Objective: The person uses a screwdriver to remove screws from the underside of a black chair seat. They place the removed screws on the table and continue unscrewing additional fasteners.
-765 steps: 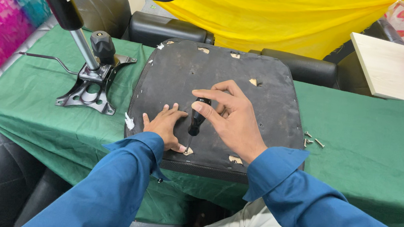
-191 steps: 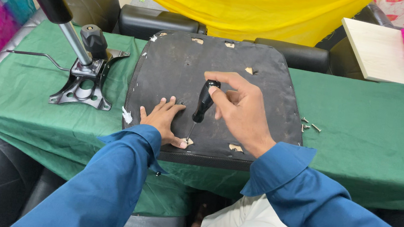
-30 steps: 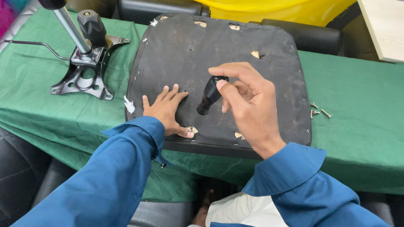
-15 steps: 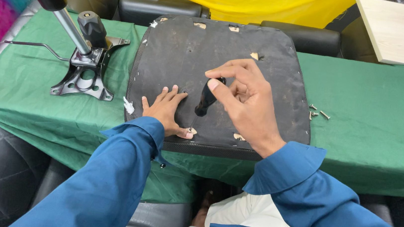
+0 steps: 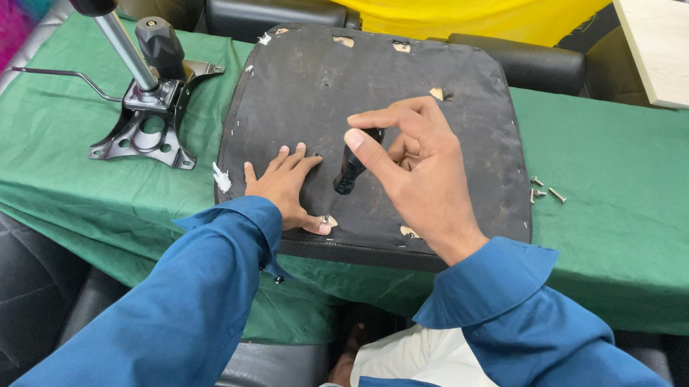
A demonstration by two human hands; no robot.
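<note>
An upturned black chair seat [image 5: 313, 88] lies on a green-covered table [image 5: 638, 241], with small torn spots showing wood. My right hand [image 5: 415, 175] grips the black handle of a screwdriver [image 5: 350, 169], held nearly upright with its tip at a torn spot near the seat's front edge. My left hand [image 5: 284, 187] rests flat on the seat just left of the tip, thumb beside the screw there.
A black metal chair mechanism [image 5: 148, 117] with a gas cylinder and lever stands left of the seat. Loose screws [image 5: 543, 189] lie on the cloth to the right. A pale wooden board [image 5: 675, 49] sits at the back right. Yellow fabric hangs behind.
My right hand's fingers have shifted around the screwdriver handle, covering more of it. The left hand stays flat on the seat.
</note>
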